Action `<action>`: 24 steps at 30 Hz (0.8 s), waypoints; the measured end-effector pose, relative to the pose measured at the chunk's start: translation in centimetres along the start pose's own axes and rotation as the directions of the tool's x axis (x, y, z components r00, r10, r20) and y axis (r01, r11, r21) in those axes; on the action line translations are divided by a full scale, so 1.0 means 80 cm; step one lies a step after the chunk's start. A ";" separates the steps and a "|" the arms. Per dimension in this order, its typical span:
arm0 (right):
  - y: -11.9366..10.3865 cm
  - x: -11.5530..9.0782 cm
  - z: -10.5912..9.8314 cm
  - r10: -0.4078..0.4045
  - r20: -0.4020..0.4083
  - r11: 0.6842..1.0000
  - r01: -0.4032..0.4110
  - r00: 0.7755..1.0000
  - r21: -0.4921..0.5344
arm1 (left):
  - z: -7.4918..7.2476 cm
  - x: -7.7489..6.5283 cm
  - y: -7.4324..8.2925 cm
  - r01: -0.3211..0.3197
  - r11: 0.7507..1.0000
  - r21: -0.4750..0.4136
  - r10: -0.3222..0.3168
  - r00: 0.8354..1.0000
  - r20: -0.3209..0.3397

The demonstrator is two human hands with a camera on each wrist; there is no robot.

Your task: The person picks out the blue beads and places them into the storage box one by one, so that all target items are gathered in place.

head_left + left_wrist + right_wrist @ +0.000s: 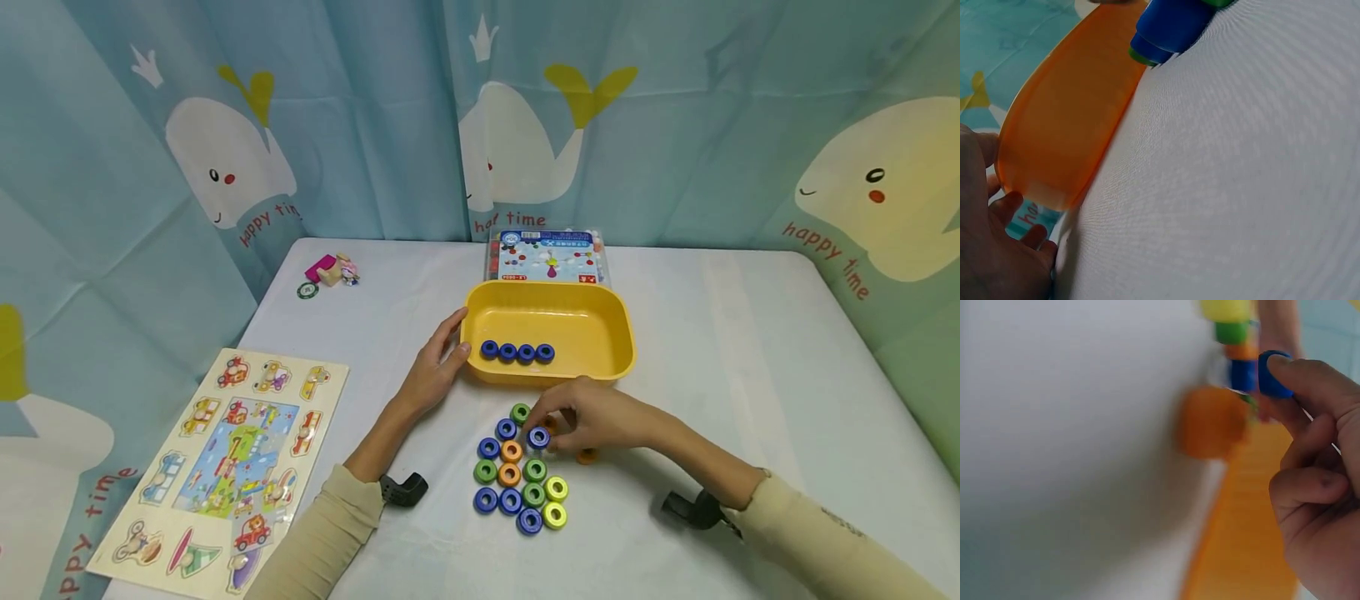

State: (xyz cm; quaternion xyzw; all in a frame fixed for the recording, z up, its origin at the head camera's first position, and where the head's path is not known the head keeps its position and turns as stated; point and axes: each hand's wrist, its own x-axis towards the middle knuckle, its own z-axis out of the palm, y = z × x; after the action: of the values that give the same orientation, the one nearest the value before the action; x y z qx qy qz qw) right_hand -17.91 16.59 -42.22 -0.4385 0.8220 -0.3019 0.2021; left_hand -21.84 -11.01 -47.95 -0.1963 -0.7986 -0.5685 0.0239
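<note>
My left hand (433, 368) rests against the left end of a yellow plastic tray (622, 333), its fingers and thumb touching the rim and outer wall. In the left wrist view the tray's side (1060, 125) looks orange, with fingertips right at its end. Inside, a row of blue rings (527, 354) lies along the front. My right hand (603, 414) pinches a blue ring (1274, 378) between thumb and finger, close over the loose rings in front of the tray. Among these are green rings (535, 470), orange rings (509, 475) and yellow rings (555, 515); the hand partly hides some orange ones.
Behind the tray stands a clear box with a printed label (551, 257). A wooden picture puzzle board (330, 392) lies at the left, beside my left forearm. Small toys (330, 271) sit at the back left. A whale-print curtain (375, 125) encloses the white table (720, 333).
</note>
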 end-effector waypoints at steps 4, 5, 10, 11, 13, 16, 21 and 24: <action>-0.009 -0.009 -0.038 0.022 -0.041 0.999 -0.020 0.999 0.032 | -0.001 -0.002 0.017 0.010 1.000 -0.002 -0.010 1.000 0.008; -0.010 -0.011 -0.049 0.033 -0.049 0.999 -0.031 0.998 0.037 | -0.002 -0.003 0.024 0.014 1.000 -0.004 -0.014 1.000 0.011; 0.002 -0.009 -0.103 0.097 -0.053 0.995 -0.097 0.994 0.003 | -0.006 -0.009 0.052 0.022 1.000 0.012 -0.023 1.000 0.016; 0.009 -0.006 -0.111 0.108 -0.052 0.994 -0.109 0.993 -0.010 | -0.007 -0.009 0.052 0.024 1.000 0.012 -0.024 1.000 0.015; 0.026 0.000 -0.124 0.115 -0.036 0.993 -0.116 0.993 -0.035 | -0.007 -0.009 0.052 0.026 0.999 0.019 -0.026 1.000 0.015; 0.052 0.011 -0.134 0.111 0.025 0.992 -0.109 0.993 -0.069 | -0.007 -0.009 0.052 0.031 0.999 0.016 -0.031 0.999 0.016; 0.079 0.031 -0.139 0.108 0.147 0.990 -0.093 0.983 -0.106 | -0.006 -0.009 0.053 0.024 1.000 0.005 -0.024 1.000 0.017; 0.088 0.041 -0.138 0.134 0.190 0.987 -0.113 0.973 -0.117 | -0.006 -0.009 0.052 0.021 1.000 0.008 -0.021 1.000 0.015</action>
State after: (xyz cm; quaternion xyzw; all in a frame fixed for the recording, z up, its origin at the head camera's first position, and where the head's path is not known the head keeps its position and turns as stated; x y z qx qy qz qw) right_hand -30.47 20.36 -39.07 -0.4241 0.8384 -0.2001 0.2777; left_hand -19.86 -10.53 -44.22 -0.1920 -0.8029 -0.5642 0.0127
